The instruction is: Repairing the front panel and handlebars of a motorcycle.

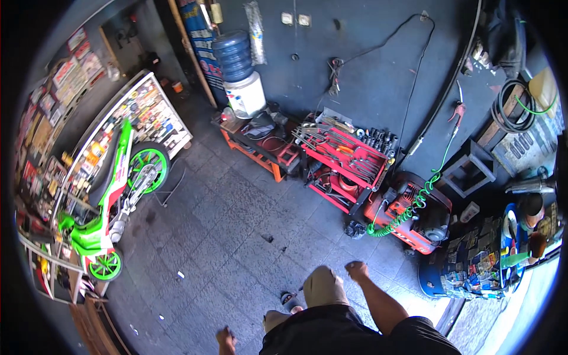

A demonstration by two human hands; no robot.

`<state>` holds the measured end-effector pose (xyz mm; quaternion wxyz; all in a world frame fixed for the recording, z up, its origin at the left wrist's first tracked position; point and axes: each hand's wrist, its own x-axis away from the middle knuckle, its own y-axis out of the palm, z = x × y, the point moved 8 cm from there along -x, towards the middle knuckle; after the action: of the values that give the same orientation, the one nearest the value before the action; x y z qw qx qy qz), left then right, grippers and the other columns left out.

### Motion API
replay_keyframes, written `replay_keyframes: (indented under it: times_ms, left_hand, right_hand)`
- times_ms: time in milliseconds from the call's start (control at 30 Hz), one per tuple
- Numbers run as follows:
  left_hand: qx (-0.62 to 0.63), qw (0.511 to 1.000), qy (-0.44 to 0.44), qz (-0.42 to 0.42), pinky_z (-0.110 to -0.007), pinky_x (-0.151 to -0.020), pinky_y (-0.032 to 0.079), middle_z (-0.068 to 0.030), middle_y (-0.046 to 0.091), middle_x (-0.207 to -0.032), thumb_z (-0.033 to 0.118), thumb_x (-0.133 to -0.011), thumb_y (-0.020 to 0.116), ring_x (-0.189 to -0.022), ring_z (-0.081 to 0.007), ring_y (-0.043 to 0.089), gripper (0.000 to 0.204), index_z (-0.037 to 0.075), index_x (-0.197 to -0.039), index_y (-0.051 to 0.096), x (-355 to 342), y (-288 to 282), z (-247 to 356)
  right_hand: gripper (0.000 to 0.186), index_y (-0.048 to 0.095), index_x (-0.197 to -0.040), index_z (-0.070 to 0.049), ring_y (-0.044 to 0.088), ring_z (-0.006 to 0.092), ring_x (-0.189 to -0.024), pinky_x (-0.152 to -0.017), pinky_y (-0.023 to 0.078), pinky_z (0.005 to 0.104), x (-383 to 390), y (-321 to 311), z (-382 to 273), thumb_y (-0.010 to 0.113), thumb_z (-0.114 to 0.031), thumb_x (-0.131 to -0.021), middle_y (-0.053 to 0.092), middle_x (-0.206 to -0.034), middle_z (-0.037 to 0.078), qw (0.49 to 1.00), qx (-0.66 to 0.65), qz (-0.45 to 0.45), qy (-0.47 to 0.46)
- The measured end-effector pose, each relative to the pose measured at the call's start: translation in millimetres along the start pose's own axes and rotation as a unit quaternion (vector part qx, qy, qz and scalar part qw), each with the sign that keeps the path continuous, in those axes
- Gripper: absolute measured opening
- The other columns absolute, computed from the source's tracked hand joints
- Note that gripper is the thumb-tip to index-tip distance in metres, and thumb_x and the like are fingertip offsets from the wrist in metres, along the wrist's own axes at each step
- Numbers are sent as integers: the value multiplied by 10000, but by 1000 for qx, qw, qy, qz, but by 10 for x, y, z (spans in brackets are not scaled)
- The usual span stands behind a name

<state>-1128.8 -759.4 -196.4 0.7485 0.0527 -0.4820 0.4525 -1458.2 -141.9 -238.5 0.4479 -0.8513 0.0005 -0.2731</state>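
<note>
My left hand (225, 338) hangs low over the floor at the bottom edge, its fingers curled in, and I make out nothing in it. Beside my right knee, my right hand (356, 271) is loosely closed, with no object visible in it. Neither hand touches anything around it. Nearest to the right hand, though well apart from it, are a small black plastic bag (355, 229) on the floor and a red air compressor (408, 228) with a coiled green hose (408, 220).
A red tool cart (331, 198) full of wrenches stands by the wall, beside an orange bench (251, 155) and a water dispenser (244, 94). A green-wheeled motorcycle (106, 228) stands left before a display case (168, 109). A sticker-covered blue drum (432, 278) is at right.
</note>
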Motion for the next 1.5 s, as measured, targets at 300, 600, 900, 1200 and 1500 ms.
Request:
replay_keyframes:
  times_ms: [300, 600, 900, 1200, 1500]
  left_hand:
    - [-78, 959, 269, -43, -235, -411, 381, 2, 515, -661, 100, -879, 594, -498, -83, 467, 35, 68, -869, 585, 216, 2354, 2908]
    - [-292, 956, -33, 7, -315, -450, 514, -120, 645, -747, 201, -866, 693, -571, -182, 636, 288, -11, -1028, 585, 1086, 3209, 2181]
    - [-213, 974, -62, 51, -313, -492, 534, -119, 649, -822, 200, -894, 640, -595, -194, 641, 249, -9, -1026, 607, 1611, 3738, 2532]
    - [-223, 971, -77, 44, -309, -520, 539, -132, 663, -844, 218, -884, 653, -616, -202, 650, 295, -16, -1056, 600, 1796, 4065, 2523]
    - [-201, 976, -80, 34, -311, -530, 537, -136, 666, -857, 227, -871, 652, -631, -200, 654, 303, -6, -1060, 609, 1760, 4065, 2286]
  right_hand:
    - [275, 695, -811, -73, 663, 406, -806, -709, 531, 493, -3425, -1360, -1734, 605, -331, -839, 674, -809, 196, 976, -124, 178, -32]
    - [324, 624, -1137, -123, 535, 357, -1104, -908, 475, 461, -5726, -1548, -3397, 640, -205, -824, 563, -1222, 107, 925, 109, 145, -334]
    - [323, 574, -1172, -146, 491, 301, -1137, -967, 393, 456, -6140, -1239, -3402, 534, -183, -854, 524, -1229, 96, 892, 286, 14, -350]
    - [207, 577, -1007, -105, 540, 260, -992, -924, 377, 440, -6098, -1445, -3593, 542, -152, -809, 589, -987, 91, 842, 300, 50, -446]
    - [173, 599, -954, -102, 545, 288, -935, -825, 442, 441, -5991, -1854, -3888, 615, -143, -787, 571, -960, 96, 799, 288, 3, -528]
